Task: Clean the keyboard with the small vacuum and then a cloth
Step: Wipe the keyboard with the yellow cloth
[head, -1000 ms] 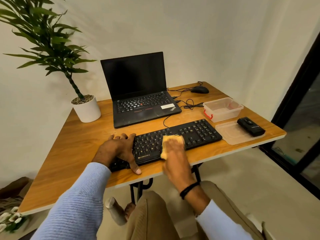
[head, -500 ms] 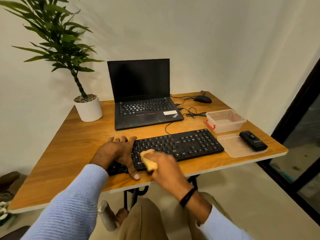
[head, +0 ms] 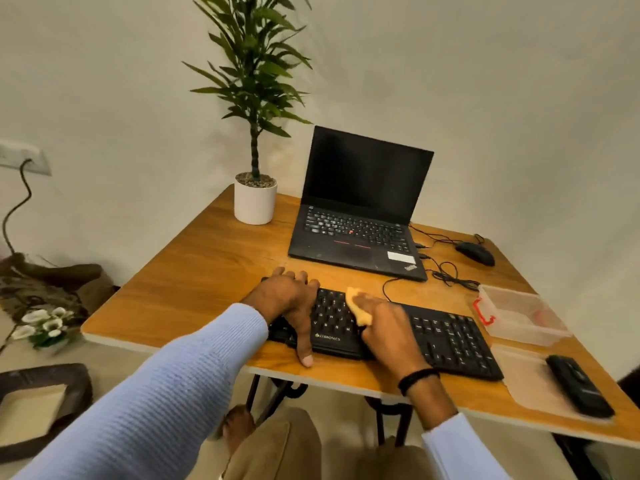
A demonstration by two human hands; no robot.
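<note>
Keyboard [head: 450, 341], one, under two hands: left hand [head: 291, 303] flat on it, right hand [head: 384, 327] gripping one yellow cloth [head: 358, 306].

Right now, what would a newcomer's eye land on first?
The right hand presses a yellow cloth onto the black keyboard at the near edge of the table, the left hand resting on its left end. Behind stand an open dark laptop and a tall potted plant.

Wooden table [head: 207, 271]: keyboard [head: 450, 341], laptop [head: 356, 244], potted plant [head: 255, 202], mouse [head: 475, 253], plastic tub [head: 519, 315], lid [head: 530, 386].
</note>
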